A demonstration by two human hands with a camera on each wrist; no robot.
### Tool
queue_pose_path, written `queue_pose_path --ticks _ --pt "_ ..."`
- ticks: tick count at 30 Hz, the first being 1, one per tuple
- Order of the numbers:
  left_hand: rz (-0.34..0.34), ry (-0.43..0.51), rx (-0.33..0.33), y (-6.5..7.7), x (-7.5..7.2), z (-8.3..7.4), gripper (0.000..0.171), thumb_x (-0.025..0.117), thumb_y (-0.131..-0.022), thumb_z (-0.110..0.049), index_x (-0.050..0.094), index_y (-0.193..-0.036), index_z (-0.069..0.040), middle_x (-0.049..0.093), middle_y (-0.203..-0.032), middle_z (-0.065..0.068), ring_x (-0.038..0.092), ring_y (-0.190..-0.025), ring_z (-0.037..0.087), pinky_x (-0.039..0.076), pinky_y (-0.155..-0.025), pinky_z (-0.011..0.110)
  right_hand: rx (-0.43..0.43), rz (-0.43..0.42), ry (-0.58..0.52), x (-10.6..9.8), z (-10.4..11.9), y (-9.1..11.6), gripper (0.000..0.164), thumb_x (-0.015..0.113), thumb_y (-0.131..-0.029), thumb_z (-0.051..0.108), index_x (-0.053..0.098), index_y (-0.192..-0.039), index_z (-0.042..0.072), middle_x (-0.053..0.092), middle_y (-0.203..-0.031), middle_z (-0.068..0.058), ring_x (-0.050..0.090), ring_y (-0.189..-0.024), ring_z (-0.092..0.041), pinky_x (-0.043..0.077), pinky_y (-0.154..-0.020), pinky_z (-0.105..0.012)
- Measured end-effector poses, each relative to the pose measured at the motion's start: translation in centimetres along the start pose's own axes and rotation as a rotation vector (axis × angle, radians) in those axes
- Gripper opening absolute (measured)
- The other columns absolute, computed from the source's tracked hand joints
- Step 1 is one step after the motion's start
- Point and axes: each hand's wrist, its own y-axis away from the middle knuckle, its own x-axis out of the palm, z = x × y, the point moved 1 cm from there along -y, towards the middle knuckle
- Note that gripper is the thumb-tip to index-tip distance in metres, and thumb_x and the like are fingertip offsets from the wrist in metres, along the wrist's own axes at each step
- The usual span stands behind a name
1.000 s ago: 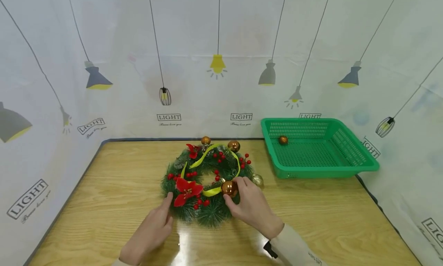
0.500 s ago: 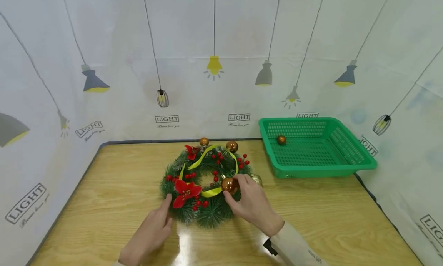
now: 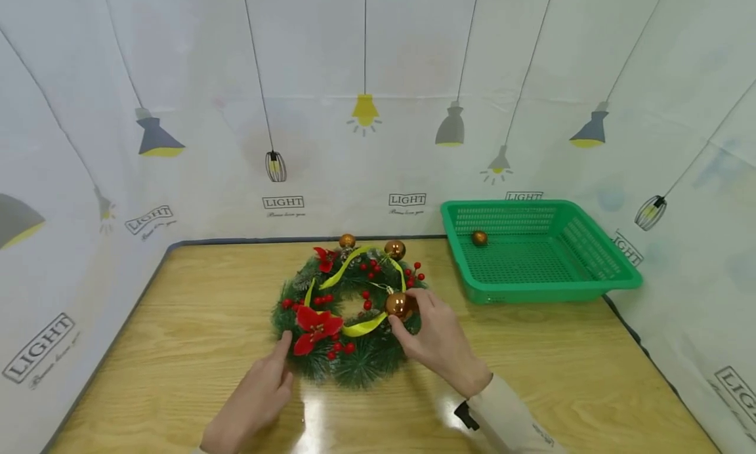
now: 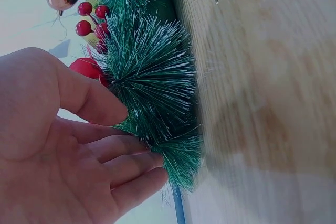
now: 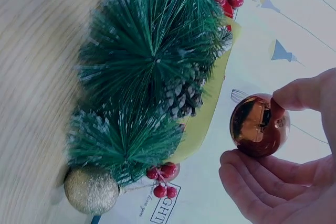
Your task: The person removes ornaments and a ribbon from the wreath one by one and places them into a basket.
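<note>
A green Christmas wreath (image 3: 361, 362) lies on the wooden table, decorated with a red poinsettia (image 3: 317, 328), berries, a yellow-green ribbon (image 3: 354, 329) and a pine cone (image 5: 182, 97). Thumb and fingers of my right hand (image 3: 443, 342) pinch a shiny copper bauble (image 5: 260, 124) above the wreath's near right side. A thin thread shows at the bauble's cap in the head view. My left hand (image 3: 256, 392) rests its fingertips at the wreath's near left edge; in the left wrist view its loosely bent fingers (image 4: 131, 169) touch the needles. A gold bauble (image 5: 92, 190) sits at the wreath's edge.
A green plastic basket (image 3: 555, 288) stands at the back right, with one copper bauble (image 3: 480, 238) inside. Two more baubles, one orange-gold (image 3: 347, 241) and one copper (image 3: 395, 250), sit at the wreath's far edge. A lamp-printed cloth wall (image 3: 331, 145) borders the table (image 3: 195, 309).
My right hand has raised the copper bauble slightly and shifted it to the right, off the ribbon. The left hand has stayed at the wreath's edge.
</note>
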Motion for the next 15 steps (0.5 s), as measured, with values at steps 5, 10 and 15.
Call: queue_pose_path --ticks 5,10,15 --pt "0.008 0.004 -0.013 0.0 -0.1 0.0 0.075 0.053 -0.096 -0.003 0.016 -0.161 0.0 0.049 -0.066 -0.004 0.044 -0.055 0.007 0.043 -0.058 0.024 0.003 -0.028 -0.025 -0.5 -0.6 -0.1 0.043 0.08 -0.084 0.017 0.062 -0.114 -0.008 0.069 -0.095 -0.013 0.069 -0.078 -0.022 0.061 -0.065 -0.029" --pt "0.01 0.001 -0.011 0.0 -0.1 0.0 0.074 0.053 -0.096 -0.003 0.017 -0.161 0.001 0.049 -0.066 -0.004 0.043 -0.054 0.007 0.043 -0.058 0.024 -0.012 -0.063 -0.024 -0.9 -1.1 -0.3 0.044 0.082 -0.081 0.014 0.062 -0.113 -0.007 0.068 -0.092 -0.012 0.067 -0.077 -0.023 0.059 -0.065 -0.027" --pt "0.011 0.002 -0.014 -0.1 -0.1 0.0 0.074 0.053 -0.096 -0.003 0.017 -0.161 0.001 0.049 -0.066 -0.003 0.043 -0.054 0.007 0.042 -0.056 0.024 -0.033 -0.089 -0.004 -1.2 -1.6 -0.4 0.047 0.082 -0.08 0.015 0.062 -0.115 -0.01 0.069 -0.097 -0.018 0.069 -0.079 -0.026 0.062 -0.068 -0.032"
